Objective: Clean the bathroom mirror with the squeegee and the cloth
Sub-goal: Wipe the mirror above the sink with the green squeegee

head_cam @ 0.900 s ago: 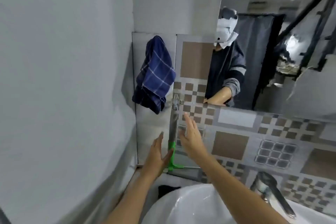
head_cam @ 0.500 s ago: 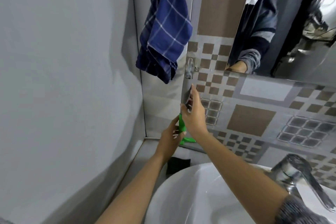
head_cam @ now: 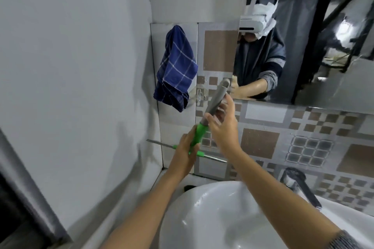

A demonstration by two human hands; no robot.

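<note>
The squeegee [head_cam: 216,98] has a grey handle, a green neck and a metal blade lying crosswise at its low end. It hangs free of its wall hook, tilted up to the right. My left hand [head_cam: 185,152] grips the green neck just above the blade. My right hand [head_cam: 223,125] is around the grey handle with its fingers partly spread. A blue checked cloth [head_cam: 175,70] hangs on the tiled wall, up and left of both hands. The mirror [head_cam: 315,50] fills the upper right and reflects a person in a dark top.
A white basin [head_cam: 212,216] lies below my forearms, with a chrome tap [head_cam: 299,185] at its right. A small metal hook [head_cam: 200,95] sits on the patterned tiles beside the cloth. A plain grey wall [head_cam: 70,87] closes the left side.
Both hands closed on the squeegee hanging upright on the hook, then lifted it off. It now tilts away from the wall with the blade out to the left.
</note>
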